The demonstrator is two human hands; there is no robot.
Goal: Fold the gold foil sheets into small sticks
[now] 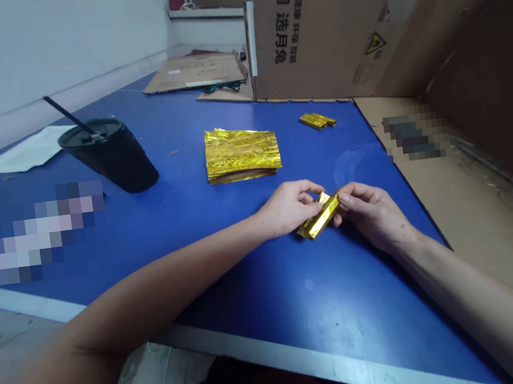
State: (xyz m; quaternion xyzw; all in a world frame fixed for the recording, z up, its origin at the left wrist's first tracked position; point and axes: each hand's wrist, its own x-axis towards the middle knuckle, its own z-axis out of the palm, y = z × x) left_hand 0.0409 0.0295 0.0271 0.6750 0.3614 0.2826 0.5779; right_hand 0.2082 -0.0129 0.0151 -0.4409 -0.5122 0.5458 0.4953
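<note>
A folded piece of shiny gold foil paper (319, 218) is held between both hands just above the blue table. My left hand (289, 208) pinches its left side, thumb on top and fingers curled behind. At its upper right end, my right hand (374, 212) grips the edge between thumb and fingers. Beyond my left hand lies a stack of gold foil paper (242, 153), its layers showing along the front edge. Farther back to the right rest a few small folded gold pieces (317, 120).
A dark tumbler (114, 156) with a black straw stands at the left, near a white sheet (24, 150). Flat cardboard (195, 72) lies at the back. A large cardboard panel (311, 29) rises behind the blue table (258, 285); more cardboard (473, 203) borders the right edge.
</note>
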